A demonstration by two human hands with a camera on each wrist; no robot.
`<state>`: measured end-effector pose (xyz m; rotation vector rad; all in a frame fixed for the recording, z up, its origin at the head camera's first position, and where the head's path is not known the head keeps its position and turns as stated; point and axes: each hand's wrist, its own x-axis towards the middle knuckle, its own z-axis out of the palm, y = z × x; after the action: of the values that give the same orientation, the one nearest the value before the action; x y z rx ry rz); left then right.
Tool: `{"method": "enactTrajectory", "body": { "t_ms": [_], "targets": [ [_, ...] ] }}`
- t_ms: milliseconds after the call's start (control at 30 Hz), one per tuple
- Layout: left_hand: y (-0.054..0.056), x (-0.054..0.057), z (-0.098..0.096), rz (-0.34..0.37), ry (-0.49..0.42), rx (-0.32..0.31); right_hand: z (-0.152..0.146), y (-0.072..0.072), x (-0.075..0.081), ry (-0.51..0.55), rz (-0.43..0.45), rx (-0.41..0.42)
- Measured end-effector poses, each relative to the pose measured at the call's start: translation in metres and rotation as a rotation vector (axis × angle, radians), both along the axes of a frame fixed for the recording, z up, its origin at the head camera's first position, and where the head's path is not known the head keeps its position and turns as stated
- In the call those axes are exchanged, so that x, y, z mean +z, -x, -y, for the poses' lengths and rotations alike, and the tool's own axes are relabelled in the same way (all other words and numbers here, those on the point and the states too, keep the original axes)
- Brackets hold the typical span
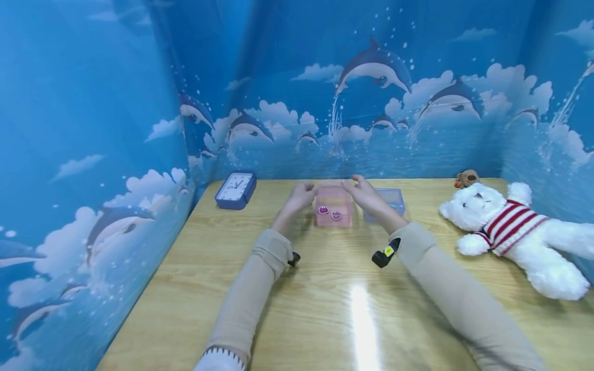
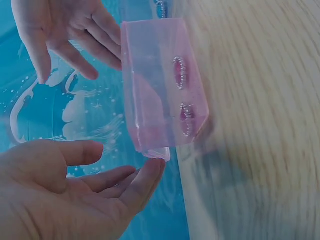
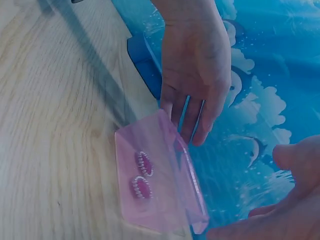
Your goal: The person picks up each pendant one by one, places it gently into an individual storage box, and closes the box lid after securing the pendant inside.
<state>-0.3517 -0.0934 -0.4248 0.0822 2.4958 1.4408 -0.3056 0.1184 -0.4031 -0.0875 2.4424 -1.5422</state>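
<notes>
A translucent pink plastic box (image 1: 333,202) stands near the back of the table, with two pink gem-like pieces edged in silver beads (image 3: 142,187) low in its front part. My left hand (image 1: 300,197) is at its left side, fingers fairly straight and fingertips right at the box's end in the left wrist view. On the other side my right hand (image 1: 366,197) reaches in with thumb and fingers spread, its fingertips close to the box's far end in the right wrist view. Neither hand curls round anything.
A translucent blue box (image 1: 396,196) stands just right of the pink one, partly behind my right forearm. Back left is a blue clock (image 1: 235,189). A white teddy bear (image 1: 520,226) in a striped sweater lies at right, a small brown toy (image 1: 467,178) behind it. Dolphin-printed cloth (image 1: 287,77) borders the table.
</notes>
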Motion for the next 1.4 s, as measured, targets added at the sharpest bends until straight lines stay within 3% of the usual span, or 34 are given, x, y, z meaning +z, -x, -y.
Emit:
{"method": "enactTrajectory", "body": {
  "t_ms": [133, 333, 433, 767, 1100, 1400],
  "targets": [
    [0.001, -0.005, -0.002, -0.006, 0.009, 0.0, 0.002, 0.004, -0.008, -0.003, 0.055, 0.002],
    [0.002, -0.007, -0.005, -0.039, 0.018, -0.014, 0.004, 0.005, -0.014, 0.092, 0.12, 0.016],
    [0.002, -0.006, -0.005, -0.019, -0.001, -0.009, 0.005, 0.005, -0.014, 0.117, 0.128, 0.006],
    [-0.002, -0.004, -0.006, -0.007, -0.031, -0.015, 0.009, 0.007, -0.019, 0.176, 0.086, -0.043],
    [-0.005, -0.004, -0.005, -0.022, -0.101, 0.0, 0.011, 0.005, -0.02, 0.16, 0.06, -0.074],
    [-0.006, -0.007, -0.005, -0.114, -0.039, 0.026, 0.011, 0.005, -0.019, 0.146, -0.008, -0.079]
  ]
}}
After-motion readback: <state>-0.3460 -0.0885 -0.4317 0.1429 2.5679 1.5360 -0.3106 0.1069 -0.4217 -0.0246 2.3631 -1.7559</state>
